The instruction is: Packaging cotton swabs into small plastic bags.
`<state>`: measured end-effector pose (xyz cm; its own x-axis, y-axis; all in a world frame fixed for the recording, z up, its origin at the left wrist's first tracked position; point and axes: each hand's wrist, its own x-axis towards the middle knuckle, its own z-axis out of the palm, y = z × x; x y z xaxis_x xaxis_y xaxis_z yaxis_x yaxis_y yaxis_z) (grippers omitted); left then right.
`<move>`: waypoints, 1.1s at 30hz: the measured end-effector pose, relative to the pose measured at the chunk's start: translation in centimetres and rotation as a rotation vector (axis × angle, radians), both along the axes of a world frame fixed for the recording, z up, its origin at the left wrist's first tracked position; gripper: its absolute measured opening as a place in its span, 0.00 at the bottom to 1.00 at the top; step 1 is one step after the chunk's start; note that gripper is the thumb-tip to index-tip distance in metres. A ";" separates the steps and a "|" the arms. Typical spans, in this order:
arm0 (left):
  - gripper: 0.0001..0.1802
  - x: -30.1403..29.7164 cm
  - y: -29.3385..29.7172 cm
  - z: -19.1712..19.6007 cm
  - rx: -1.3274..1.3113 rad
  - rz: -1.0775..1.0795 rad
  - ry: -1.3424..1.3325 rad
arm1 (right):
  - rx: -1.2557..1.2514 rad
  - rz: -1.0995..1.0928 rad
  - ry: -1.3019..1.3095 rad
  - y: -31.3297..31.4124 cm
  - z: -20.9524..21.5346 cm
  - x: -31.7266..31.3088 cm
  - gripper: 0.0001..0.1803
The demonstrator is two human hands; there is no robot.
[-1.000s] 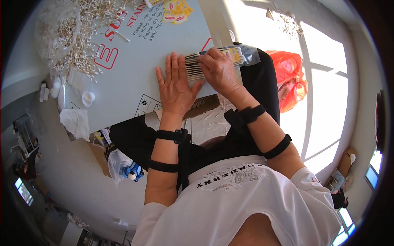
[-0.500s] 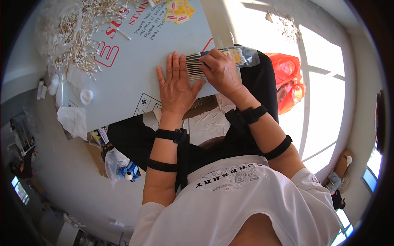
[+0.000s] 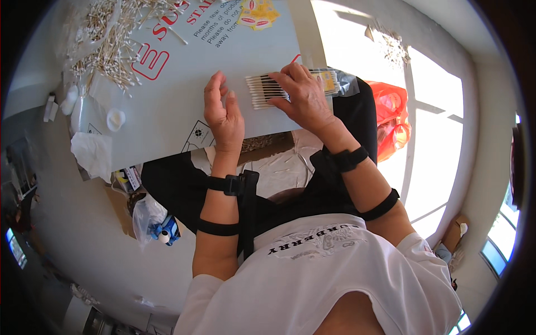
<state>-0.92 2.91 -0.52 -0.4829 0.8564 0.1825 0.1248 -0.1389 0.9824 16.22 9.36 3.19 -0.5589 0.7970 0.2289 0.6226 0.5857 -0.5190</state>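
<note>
A flat row of cotton swabs [image 3: 259, 92] lies on the grey board, its white tips lined up at the left. My right hand [image 3: 307, 95] spans this row from above, thumb at the near edge and fingers at the far edge, closed around it. The right end of the row sits at a clear plastic bag [image 3: 347, 82] with a yellow label [image 3: 326, 81]. Left of the swabs and apart from them, my left hand [image 3: 224, 114] is raised with fingers loosely curved and nothing in it. My right hand hides the row's middle.
Loose cotton swabs [image 3: 114, 58] are heaped at the far left of the board [image 3: 167, 123]. Yellow labels [image 3: 258, 15] lie at its far edge. A small white round cup [image 3: 115, 119] and white tissue [image 3: 91, 153] sit at the left. A red plastic bag [image 3: 391, 114] stands on the floor at right.
My left hand has lifted off the swabs and moved left, its flat fingers now curved. My right hand has changed from a pinch on top to a wider grasp across the row.
</note>
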 end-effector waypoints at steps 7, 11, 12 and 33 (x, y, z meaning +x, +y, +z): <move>0.21 0.2 1.0 0.3 -0.056 0.093 0.407 | -0.005 -0.051 0.056 0.6 -0.1 -1.0 0.20; 0.22 0.1 0.8 0.3 -0.137 0.076 0.752 | 0.000 -0.018 0.073 0.8 -0.1 -1.2 0.16; 0.22 0.2 0.8 0.3 -0.138 0.078 0.749 | 0.010 -0.015 0.070 1.0 -0.2 -1.1 0.13; 0.16 -0.7 0.6 0.0 -0.024 0.138 0.405 | -0.006 0.128 0.104 2.3 0.5 -0.8 0.03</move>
<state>-1.60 3.53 -0.54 -0.4869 0.7952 0.3615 0.5172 -0.0711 0.8529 15.43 11.68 3.73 -0.6293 0.7227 0.2858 0.4863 0.6531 -0.5805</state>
